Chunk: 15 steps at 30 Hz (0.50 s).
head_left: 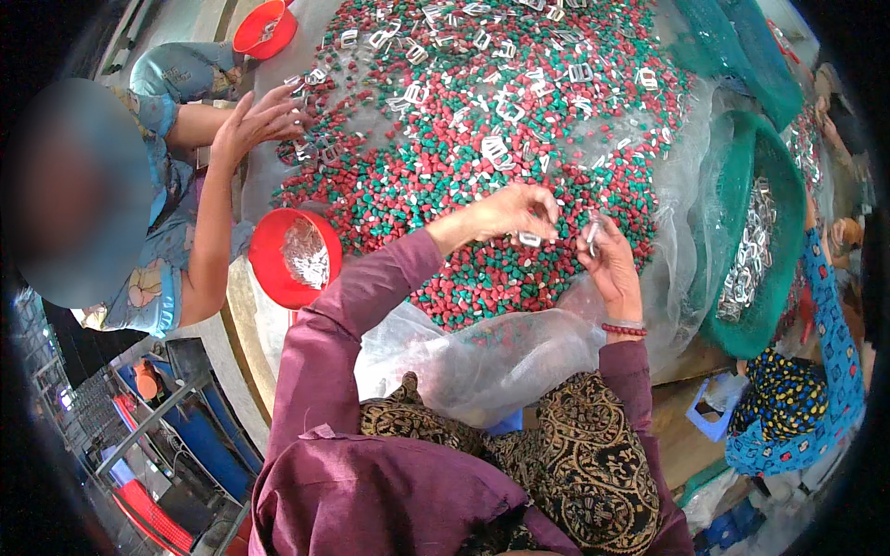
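Over the near part of a heap of small red, green and white stone-like pieces (pixel 445 185), both my hands work close together. My left hand (pixel 510 215) is curled, palm down, with a small silver buckle (pixel 529 239) at the underside of its fingers. A thin silver buckle (pixel 593 235) sits upright, pinched between the thumb and fingers of my right hand (pixel 614 267). That wrist wears a red bead bracelet (pixel 625 330). More silver buckles (pixel 495 150) lie scattered over the heap, several of them toward the far side.
A red bowl (pixel 269 289) with small white pieces stands left of my arm; another red bowl (pixel 248 35) is farther back. At right, a green basket (pixel 799 199) holds silver buckles. A co-worker's hand (pixel 246 130) hovers at the heap's left edge. Translucent mesh (pixel 417 361) borders the heap.
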Each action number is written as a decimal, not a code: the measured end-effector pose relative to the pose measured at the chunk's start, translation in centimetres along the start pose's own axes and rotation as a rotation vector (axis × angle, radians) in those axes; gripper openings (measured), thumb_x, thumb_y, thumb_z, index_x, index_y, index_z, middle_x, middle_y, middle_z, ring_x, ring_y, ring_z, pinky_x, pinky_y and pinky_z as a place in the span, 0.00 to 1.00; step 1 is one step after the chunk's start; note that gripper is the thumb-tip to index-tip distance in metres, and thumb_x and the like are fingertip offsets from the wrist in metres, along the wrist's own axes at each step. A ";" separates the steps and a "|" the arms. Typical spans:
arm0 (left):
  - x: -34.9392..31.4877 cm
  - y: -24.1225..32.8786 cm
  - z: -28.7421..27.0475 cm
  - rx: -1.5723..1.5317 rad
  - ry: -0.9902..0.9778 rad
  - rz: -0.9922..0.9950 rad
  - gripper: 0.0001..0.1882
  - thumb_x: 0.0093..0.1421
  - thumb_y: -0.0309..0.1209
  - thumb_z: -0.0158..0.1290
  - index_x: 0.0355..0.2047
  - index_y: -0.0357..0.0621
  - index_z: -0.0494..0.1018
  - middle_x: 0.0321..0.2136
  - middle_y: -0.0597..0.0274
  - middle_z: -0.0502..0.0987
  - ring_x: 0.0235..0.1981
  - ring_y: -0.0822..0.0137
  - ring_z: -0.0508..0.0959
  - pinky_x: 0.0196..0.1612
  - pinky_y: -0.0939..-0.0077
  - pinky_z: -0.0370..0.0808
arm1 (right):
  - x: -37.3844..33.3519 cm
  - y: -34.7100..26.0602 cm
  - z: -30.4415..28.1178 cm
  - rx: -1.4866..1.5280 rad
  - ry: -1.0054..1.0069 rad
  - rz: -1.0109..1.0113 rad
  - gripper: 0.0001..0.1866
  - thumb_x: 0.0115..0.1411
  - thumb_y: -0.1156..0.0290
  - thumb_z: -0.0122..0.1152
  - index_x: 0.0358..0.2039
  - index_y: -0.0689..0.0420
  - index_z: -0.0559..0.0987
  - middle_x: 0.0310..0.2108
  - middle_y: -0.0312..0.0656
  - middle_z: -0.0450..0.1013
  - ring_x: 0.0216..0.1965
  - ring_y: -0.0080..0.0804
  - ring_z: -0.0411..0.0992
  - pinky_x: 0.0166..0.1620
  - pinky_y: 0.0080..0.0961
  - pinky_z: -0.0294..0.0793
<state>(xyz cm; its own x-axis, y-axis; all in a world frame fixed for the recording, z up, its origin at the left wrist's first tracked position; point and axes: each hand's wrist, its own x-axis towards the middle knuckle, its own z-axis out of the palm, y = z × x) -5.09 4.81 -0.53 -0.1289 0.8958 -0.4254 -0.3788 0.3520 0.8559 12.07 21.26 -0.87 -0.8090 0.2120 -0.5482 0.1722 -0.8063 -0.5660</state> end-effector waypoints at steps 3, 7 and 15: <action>1.6 -3.2 0.6 1.025 0.240 0.561 0.15 0.48 0.28 0.60 0.37 0.42 0.72 0.31 0.56 0.73 0.25 0.63 0.78 0.23 0.73 0.75 | 0.4 -0.2 -0.7 0.196 -0.058 0.037 0.16 0.58 0.69 0.56 0.46 0.58 0.70 0.35 0.44 0.72 0.34 0.34 0.73 0.25 0.18 0.71; 2.0 -5.1 2.1 1.373 0.217 0.206 0.13 0.48 0.26 0.57 0.36 0.41 0.72 0.36 0.49 0.70 0.33 0.50 0.78 0.34 0.59 0.77 | 1.4 -1.1 1.2 0.105 -0.102 -0.002 0.21 0.54 0.73 0.54 0.50 0.58 0.67 0.40 0.46 0.72 0.37 0.39 0.74 0.30 0.25 0.78; -2.6 2.2 -1.8 -0.359 -0.039 0.069 0.15 0.57 0.38 0.56 0.39 0.43 0.70 0.26 0.66 0.71 0.19 0.76 0.68 0.14 0.83 0.63 | -0.1 0.1 3.4 0.558 -0.293 -0.066 0.21 0.53 0.70 0.52 0.49 0.55 0.72 0.33 0.40 0.66 0.37 0.29 0.63 0.39 0.29 0.66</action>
<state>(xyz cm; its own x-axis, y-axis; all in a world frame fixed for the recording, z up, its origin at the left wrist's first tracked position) -7.26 2.78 1.90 -0.1332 0.9263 -0.3525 -0.6686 0.1786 0.7218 10.21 19.27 1.21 -0.9419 0.1750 -0.2866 -0.1383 -0.9799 -0.1437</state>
